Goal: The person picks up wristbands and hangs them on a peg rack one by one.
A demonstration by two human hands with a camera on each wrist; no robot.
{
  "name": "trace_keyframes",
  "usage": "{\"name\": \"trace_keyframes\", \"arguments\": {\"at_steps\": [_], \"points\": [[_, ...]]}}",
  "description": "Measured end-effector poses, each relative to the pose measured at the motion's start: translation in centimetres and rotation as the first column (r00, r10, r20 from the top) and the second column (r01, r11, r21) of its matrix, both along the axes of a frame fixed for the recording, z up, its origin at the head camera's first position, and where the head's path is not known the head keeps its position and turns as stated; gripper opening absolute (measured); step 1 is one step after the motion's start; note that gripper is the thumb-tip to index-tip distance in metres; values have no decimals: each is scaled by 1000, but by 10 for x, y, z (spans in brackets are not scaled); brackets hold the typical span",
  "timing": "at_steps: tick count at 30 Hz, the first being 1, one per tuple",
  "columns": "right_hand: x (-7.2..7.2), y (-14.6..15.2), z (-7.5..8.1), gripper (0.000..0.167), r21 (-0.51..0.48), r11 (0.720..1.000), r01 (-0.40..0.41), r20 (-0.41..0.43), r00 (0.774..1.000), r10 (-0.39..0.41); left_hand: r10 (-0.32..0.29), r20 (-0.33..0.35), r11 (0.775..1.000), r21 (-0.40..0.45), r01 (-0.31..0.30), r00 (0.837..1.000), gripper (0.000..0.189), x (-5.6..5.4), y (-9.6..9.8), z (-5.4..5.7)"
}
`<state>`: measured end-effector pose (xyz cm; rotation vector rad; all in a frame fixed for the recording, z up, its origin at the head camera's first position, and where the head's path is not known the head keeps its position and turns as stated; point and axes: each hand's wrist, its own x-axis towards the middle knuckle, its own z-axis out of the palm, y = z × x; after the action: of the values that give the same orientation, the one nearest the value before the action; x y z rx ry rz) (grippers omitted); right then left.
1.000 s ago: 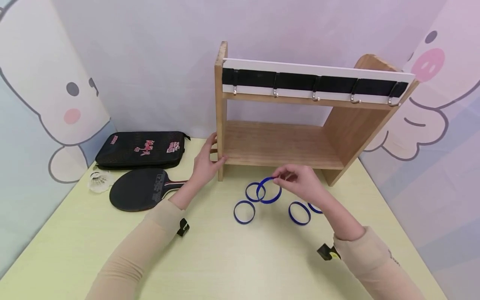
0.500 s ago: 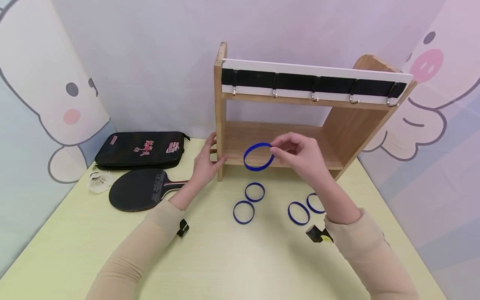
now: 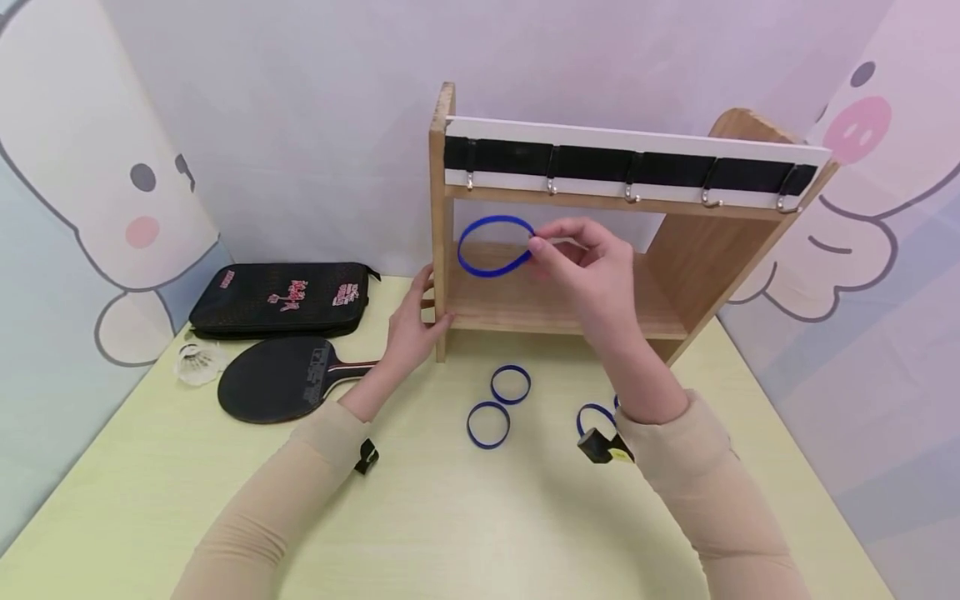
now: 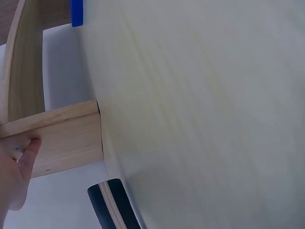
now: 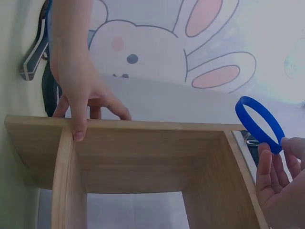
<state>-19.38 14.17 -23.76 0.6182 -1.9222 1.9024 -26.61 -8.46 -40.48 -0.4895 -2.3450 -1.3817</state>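
Note:
My right hand [image 3: 596,275] pinches a blue wristband-like ring [image 3: 491,272] between thumb and fingertips, in front of the wooden shelf's [image 3: 562,321] opening. In the right wrist view, the blue ring [image 5: 250,126] tilts beside the hook rail's end. My left hand [image 3: 408,329] grips the shelf's left side panel, thumb at the front and fingers along the outer face. Above the held ring, a white rail with black strips [image 3: 596,165] carries several silver hooks, including the leftmost hook [image 3: 470,179]. On the table, two blue rings [image 3: 468,425] lie below the shelf; others are partly hidden by my right forearm.
Left of the shelf lie a black zip case [image 3: 277,300], a black table tennis bat [image 3: 273,379] and a shuttlecock [image 3: 198,364]. The bat's handle passes behind my left wrist. A cartoon-printed curtain stands behind the table.
My right hand has lifted the blue ring from just above the table up to the shelf opening, shifting slightly left. The left hand has stayed on the side panel.

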Motion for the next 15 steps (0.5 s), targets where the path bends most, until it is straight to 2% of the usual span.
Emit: {"name": "trace_keyframes", "arguments": {"at_steps": [5,9,15], "points": [[-7,-13,3,15,-107,994,12,-52,999,-18,0,13,1000,4,0,1000,80,1,1,0],[-15,-22,4,14,-192,981,-15,-70,998,1,-5,16,1000,4,5,1000,81,1,1,1],[-23,-33,-3,12,-250,968,-26,-72,997,8,-4,0,1000,11,4,1000,81,1,1,1]]}}
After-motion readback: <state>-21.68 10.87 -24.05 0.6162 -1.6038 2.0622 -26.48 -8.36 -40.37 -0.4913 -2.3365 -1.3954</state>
